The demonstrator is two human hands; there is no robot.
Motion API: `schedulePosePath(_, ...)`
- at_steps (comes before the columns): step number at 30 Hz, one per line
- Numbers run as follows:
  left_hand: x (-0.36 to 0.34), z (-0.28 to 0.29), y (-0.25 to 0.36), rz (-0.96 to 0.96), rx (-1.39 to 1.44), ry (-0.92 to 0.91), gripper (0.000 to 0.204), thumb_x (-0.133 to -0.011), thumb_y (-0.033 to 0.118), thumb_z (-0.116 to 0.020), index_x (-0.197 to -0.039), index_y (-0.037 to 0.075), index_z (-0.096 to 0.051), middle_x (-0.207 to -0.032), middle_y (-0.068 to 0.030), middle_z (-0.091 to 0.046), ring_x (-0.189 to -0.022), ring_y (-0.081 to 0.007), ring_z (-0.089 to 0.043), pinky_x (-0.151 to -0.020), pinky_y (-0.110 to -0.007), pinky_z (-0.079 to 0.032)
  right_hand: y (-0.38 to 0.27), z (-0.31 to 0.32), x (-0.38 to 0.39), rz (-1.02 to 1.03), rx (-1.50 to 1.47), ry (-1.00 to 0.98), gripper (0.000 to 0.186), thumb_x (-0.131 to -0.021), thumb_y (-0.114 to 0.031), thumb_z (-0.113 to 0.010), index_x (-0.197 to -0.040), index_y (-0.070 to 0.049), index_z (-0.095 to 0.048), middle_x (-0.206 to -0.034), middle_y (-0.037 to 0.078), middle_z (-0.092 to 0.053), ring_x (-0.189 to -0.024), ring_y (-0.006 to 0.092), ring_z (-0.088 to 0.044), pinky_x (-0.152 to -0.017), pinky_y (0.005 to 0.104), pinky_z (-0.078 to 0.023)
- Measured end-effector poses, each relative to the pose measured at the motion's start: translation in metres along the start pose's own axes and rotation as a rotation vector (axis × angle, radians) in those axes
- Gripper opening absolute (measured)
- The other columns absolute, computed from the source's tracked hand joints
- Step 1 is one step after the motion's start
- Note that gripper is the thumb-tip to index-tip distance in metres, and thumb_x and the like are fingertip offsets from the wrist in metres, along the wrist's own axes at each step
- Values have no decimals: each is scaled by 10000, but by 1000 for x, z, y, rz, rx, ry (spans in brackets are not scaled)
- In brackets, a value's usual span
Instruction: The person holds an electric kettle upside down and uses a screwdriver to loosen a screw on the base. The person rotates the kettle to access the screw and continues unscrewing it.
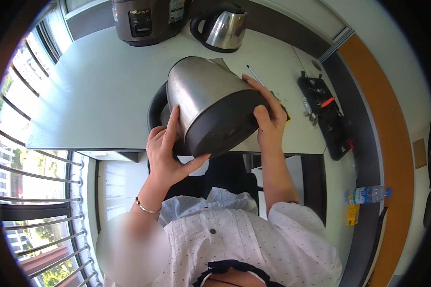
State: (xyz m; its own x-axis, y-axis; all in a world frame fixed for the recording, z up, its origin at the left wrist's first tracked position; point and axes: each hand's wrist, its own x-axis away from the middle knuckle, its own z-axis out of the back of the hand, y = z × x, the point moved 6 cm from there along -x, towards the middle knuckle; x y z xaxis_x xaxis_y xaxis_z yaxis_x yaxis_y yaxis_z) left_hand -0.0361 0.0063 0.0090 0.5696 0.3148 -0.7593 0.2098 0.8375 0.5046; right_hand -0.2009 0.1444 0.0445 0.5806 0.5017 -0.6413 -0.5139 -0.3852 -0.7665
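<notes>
Steel kettle (pixel 210 103) lay tipped between my left hand (pixel 165 153) and right hand (pixel 268 117), fingers spread against its sides, base toward me; I judged inspection underway, steadiness needed.

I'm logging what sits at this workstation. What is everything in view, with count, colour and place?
Held kettle: 1, steel with dark base, tilted between both hands above the table edge.
Second kettle: 1, steel and black, far side of table.
Rice cooker: 1, dark, far left of table.
Table: 1, white.
Black tray: 1, right table end, small tools on it.
Water bottle: 1, clear, lying on the right ledge.
Bracelet: 1, silver, left wrist.
Left hand: on the kettle's side and base.
Right hand: on the kettle's base rim.
</notes>
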Motion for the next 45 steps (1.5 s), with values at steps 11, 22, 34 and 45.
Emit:
schedulePosePath(11, -15, 0, -34, 257, 470, 36, 838, -645, 239, -734, -1345, -77, -398, -663, -35, -584, -644, -117, -542, -671, -227, -408, -10, -10, -25, -247, 17, -53, 429, -932, -346, -545, -1235, -43, -565, -1111, 72, -613, -1011, 131, -549, -902, 241, -410)
schedulePosePath(22, -37, 22, -34, 488, 618, 1, 692, -744, 246, -672, -1317, -69, -444, -690, -39, -596, -580, -78, -521, -498, -192, -378, -14, -21, -43, -209, -87, -149, 427, -949, -321, -477, -1271, -47, -538, -1215, 100, -580, -1132, 183, -536, -976, 288, -398)
schedulePosePath(34, -43, 29, -38, 501, 638, 28, 594, -764, 317, -660, -1192, -79, -544, -683, -44, -586, -550, -90, -511, -473, -202, -376, -11, -37, -47, -152, -246, 7, 349, -924, -250, -560, -1214, -57, -588, -1082, 48, -615, -996, 113, -548, -891, 223, -402)
schedulePosePath(45, -42, 33, -44, 479, 611, 68, 520, -806, 359, -689, -1069, -79, -589, -684, -35, -578, -554, -83, -500, -471, -204, -369, -20, -45, -50, -111, -134, 83, 325, -896, -256, -604, -1145, -50, -629, -966, 43, -633, -888, 101, -558, -816, 219, -427)
